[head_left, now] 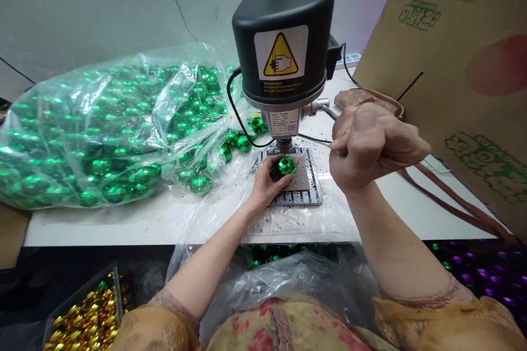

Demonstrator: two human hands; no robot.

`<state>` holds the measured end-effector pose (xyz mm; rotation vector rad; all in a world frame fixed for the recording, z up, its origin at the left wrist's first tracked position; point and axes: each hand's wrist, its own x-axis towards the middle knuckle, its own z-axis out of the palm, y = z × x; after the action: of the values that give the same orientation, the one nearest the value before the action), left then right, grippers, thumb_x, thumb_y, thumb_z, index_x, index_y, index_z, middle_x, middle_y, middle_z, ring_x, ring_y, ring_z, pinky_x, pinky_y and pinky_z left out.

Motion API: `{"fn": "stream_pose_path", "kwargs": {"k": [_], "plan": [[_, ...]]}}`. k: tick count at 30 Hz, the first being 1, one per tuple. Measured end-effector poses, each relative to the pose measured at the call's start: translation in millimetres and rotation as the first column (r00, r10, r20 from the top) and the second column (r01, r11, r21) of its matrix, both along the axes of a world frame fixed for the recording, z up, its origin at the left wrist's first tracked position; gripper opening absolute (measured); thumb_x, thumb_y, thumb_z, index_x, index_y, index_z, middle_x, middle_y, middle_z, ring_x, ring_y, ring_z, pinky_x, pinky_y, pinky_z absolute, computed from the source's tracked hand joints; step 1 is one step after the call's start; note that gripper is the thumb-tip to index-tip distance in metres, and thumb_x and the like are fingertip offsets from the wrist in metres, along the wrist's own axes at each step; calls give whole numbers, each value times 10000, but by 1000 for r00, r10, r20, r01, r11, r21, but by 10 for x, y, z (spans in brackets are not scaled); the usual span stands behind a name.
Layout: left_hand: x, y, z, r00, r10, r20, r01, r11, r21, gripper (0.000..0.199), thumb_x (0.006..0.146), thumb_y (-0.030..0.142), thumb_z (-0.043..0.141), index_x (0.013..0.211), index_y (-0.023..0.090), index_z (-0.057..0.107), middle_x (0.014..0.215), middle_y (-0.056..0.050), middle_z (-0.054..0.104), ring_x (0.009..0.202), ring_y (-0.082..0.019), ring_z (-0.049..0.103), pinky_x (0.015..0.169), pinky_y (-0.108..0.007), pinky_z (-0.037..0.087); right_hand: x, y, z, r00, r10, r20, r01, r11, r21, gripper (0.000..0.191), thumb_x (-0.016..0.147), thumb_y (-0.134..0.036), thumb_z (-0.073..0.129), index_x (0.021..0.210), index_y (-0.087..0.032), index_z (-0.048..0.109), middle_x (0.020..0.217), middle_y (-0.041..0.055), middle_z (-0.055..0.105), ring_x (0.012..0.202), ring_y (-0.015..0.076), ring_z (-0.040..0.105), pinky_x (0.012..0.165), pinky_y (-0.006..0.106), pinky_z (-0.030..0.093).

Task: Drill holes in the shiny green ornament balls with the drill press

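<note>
A shiny green faceted ball point(287, 165) sits beneath the chuck point(284, 145) of a small bench drill press point(247, 27). My left hand point(265, 182) pinches it from the left, thumb in front and fingers behind. Under the ball lies a flat brownish board point(303, 178) on the slotted metal base point(315, 196). To the right, my right hand point(366, 148) is closed in a fist around the end of the press's feed lever point(328, 112); most of the lever is hidden by the fist. The drill tip is too small to make out clearly.
A big clear bag point(94, 126) of green balls fills the table's left side, several loose near its mouth. Right stand a brown strapped bag point(358, 97) and a large cardboard box point(465, 82). Gold balls point(88, 312) and purple balls point(489, 274) lie below the table edge.
</note>
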<state>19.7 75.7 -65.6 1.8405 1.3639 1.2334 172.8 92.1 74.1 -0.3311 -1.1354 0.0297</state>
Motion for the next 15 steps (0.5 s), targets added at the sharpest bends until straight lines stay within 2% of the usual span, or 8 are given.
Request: {"fn": "stream_pose_path", "kwargs": {"k": [6, 15], "plan": [[-8, 8, -37, 1000, 5, 8, -5, 1000, -4, 485, 813, 336, 781, 1242, 205, 595, 1175, -90, 683, 1089, -250, 653, 956, -400, 524, -21, 53, -44, 1000, -9, -10, 10, 993, 120, 502, 895, -156, 558, 498, -152, 251, 461, -62, 289, 401, 5, 266, 408, 249, 185], [-1, 14, -53, 999, -9, 47, 10, 1000, -13, 489, 811, 340, 780, 1240, 202, 591, 1188, -99, 677, 1101, -256, 646, 982, -427, 513, 14, 56, -96, 998, -48, 32, 43, 990, 134, 482, 898, -201, 554, 511, -161, 269, 456, -62, 340, 404, 22, 312, 407, 237, 279]]}}
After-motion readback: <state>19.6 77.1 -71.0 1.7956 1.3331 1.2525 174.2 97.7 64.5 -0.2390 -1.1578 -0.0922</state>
